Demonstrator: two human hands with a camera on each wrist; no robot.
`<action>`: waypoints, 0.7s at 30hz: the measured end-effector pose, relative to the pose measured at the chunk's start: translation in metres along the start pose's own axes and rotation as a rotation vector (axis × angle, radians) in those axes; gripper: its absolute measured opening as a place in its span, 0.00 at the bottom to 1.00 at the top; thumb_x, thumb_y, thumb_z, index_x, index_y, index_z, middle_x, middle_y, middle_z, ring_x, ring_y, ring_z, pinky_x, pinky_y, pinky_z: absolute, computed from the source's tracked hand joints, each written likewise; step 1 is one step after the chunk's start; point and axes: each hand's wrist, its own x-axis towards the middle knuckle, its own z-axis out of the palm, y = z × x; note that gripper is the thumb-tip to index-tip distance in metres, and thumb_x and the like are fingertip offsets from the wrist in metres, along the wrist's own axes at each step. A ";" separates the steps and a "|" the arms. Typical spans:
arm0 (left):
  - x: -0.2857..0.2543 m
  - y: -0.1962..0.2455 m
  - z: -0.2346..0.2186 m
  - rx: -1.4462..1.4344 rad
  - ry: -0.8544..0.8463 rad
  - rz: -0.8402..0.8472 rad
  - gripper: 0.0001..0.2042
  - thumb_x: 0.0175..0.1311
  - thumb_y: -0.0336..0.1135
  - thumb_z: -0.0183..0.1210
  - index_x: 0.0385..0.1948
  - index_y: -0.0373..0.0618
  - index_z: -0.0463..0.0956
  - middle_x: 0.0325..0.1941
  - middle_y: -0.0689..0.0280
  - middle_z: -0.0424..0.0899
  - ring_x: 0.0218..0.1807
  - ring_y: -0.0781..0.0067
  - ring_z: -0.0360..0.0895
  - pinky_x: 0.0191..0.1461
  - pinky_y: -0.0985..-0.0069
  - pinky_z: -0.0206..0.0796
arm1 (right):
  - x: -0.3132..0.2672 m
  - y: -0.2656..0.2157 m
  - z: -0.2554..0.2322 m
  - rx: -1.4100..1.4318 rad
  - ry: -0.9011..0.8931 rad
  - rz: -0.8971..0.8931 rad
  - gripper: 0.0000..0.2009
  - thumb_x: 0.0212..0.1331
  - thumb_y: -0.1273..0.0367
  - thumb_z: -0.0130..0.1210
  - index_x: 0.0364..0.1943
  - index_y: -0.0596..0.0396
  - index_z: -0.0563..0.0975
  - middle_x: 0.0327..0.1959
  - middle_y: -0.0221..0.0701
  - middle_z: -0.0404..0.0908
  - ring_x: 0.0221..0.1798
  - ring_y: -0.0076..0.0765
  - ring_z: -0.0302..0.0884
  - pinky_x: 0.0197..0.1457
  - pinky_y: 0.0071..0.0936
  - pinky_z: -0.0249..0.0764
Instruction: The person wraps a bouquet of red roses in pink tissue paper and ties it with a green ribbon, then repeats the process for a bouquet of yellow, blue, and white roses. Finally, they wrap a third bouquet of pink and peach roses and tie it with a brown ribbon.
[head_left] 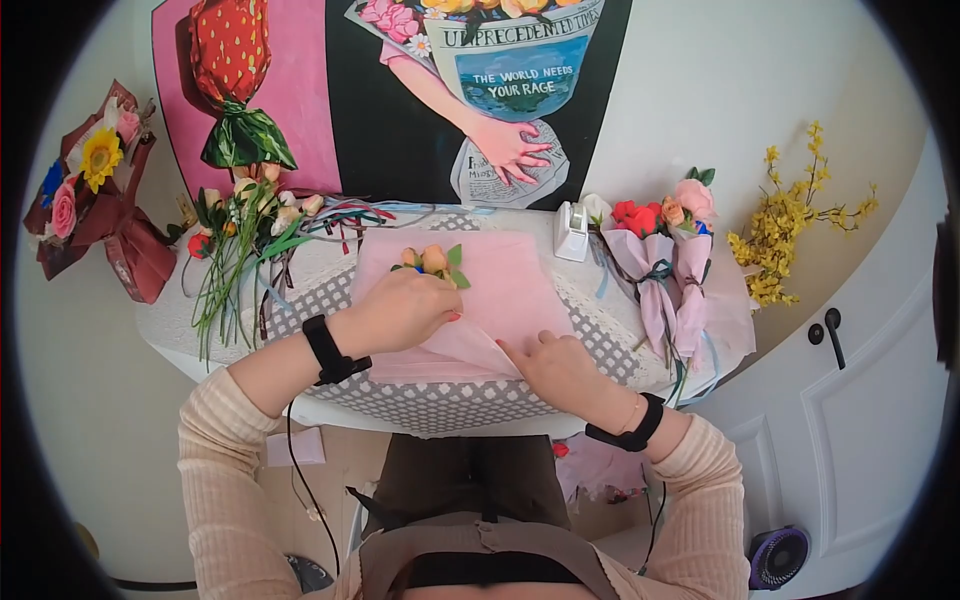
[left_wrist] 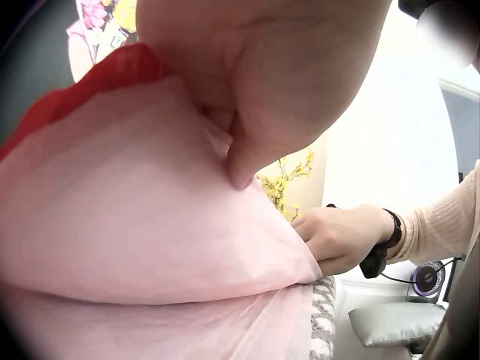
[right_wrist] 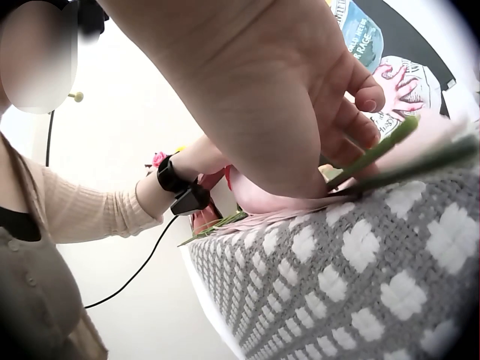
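Note:
Pink wrapping paper (head_left: 500, 270) lies on a grey and white patterned cloth, its front part folded over. Peach roses (head_left: 433, 258) with green leaves and a bit of blue show just beyond my left hand (head_left: 405, 308). That hand pinches the raised edge of the paper; in the left wrist view its thumb presses on the sheet (left_wrist: 142, 202). My right hand (head_left: 560, 370) grips the near right end of the fold, fingers bent. Green stems (right_wrist: 386, 150) stick out beside its fingers in the right wrist view. The lower part of the flowers is hidden under paper and hands.
Loose flowers with long stems (head_left: 230, 260) lie at the left, near a dark red wrapped bouquet (head_left: 130, 230). To the right are a white tape dispenser (head_left: 573, 232), two pink-wrapped bouquets (head_left: 650, 290) and yellow blossom branches (head_left: 775, 255). The patterned cloth (head_left: 430, 405) reaches the table's front edge.

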 end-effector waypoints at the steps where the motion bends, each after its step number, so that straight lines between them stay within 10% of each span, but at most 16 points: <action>1: 0.001 -0.001 0.002 0.000 0.002 0.001 0.04 0.52 0.34 0.55 0.26 0.47 0.76 0.25 0.65 0.77 0.32 0.63 0.75 0.37 0.68 0.64 | 0.001 0.000 -0.001 -0.002 0.000 0.001 0.25 0.45 0.71 0.48 0.54 0.51 0.68 0.21 0.29 0.72 0.25 0.33 0.73 0.22 0.28 0.68; 21: -0.023 -0.006 0.018 0.068 0.111 -0.081 0.01 0.51 0.29 0.54 0.24 0.46 0.73 0.22 0.67 0.74 0.31 0.66 0.73 0.43 0.72 0.61 | -0.004 0.006 0.023 0.596 0.230 0.031 0.13 0.51 0.68 0.53 0.40 0.60 0.75 0.31 0.34 0.73 0.33 0.39 0.74 0.36 0.30 0.71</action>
